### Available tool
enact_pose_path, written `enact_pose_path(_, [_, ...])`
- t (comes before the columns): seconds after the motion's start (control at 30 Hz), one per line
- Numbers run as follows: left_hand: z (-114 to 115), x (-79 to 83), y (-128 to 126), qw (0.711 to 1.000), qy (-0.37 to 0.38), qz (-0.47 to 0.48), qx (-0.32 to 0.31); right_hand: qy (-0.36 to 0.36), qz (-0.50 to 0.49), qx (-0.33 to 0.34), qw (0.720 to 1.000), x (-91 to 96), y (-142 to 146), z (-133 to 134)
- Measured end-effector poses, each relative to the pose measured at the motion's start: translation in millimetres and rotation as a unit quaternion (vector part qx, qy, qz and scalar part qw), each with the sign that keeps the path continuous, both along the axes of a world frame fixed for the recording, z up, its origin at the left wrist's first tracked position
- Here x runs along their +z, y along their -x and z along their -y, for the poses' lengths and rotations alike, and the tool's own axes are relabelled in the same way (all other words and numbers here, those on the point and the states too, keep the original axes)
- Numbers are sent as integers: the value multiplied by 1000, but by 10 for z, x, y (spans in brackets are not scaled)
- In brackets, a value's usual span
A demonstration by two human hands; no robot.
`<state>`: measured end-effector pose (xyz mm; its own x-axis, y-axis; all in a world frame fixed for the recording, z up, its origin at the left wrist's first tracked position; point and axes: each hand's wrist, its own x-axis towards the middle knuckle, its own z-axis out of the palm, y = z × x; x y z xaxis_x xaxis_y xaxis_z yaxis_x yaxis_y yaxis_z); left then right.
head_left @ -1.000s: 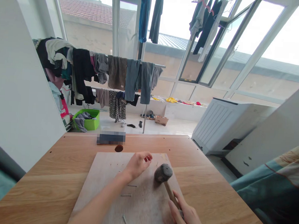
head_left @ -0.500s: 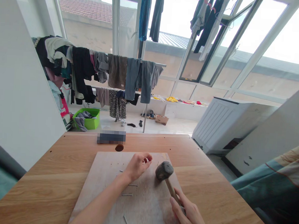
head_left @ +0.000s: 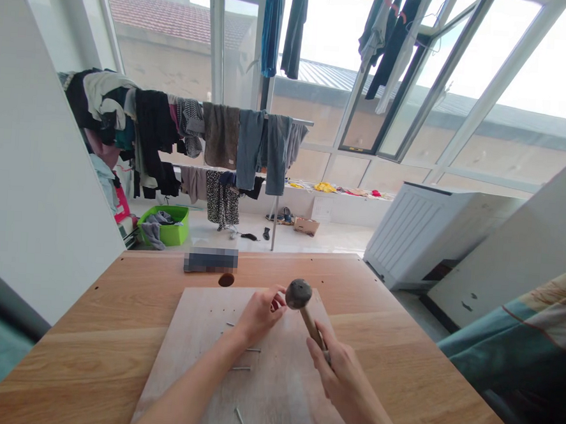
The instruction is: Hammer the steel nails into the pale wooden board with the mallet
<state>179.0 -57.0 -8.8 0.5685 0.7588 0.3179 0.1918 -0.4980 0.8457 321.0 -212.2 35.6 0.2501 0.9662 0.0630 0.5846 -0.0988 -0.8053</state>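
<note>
My right hand (head_left: 338, 364) grips the wooden handle of a hammer (head_left: 310, 324). Its dark, blunt head is raised just right of my left hand (head_left: 259, 314). The left thumb and fingers are curled into a pinch over the far part of a pale wooden board (head_left: 172, 365); whatever sits between the fingertips is too small to make out. Several loose nails lie on the board near my left forearm, among them one nail (head_left: 241, 369) beside the wrist and another nail (head_left: 241, 422) closer to me. A row of small holes or dots marks the far left of the board.
The board lies on a wood-grain table (head_left: 83, 347) with a round hole (head_left: 226, 280) near its far edge. A blurred dark object (head_left: 210, 261) rests behind that hole. Beyond stand a laundry rack with clothes (head_left: 220, 134), a green basket (head_left: 176, 233) and a white appliance (head_left: 397, 232).
The hammer has risen and shifted left, its head now next to my left fingers. My right hand moved up and left with it. The left hand stays nearly in place.
</note>
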Motion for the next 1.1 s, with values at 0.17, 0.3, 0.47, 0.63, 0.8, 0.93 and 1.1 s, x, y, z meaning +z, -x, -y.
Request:
enact_pose_path(0.17, [-21,53,-3,1000,17,-19,-10,40,0,25,999,-43,-4,53])
enact_pose_path(0.3, [-13,286,164,996,-25,-90,-13,40,-10,11,999,-151,-48,227])
enact_pose_path(0.47, [214,647,549,929,-156,-318,-110,-7,34,34,999,-333,-99,391])
enact_pose_path(0.63, [500,626,629,860,-226,-441,-123,12,20,18,1000,-400,-83,413])
enact_pose_path(0.8, [401,548,558,904,-198,-361,-118,29,8,38,999,-385,-85,412])
enact_pose_path(0.93, [126,489,476,976,-103,-167,-98,25,2,4,1000,-451,-71,421])
enact_pose_path(1.1, [-49,188,350,999,-9,-35,12,15,19,12,1000,-509,-82,416])
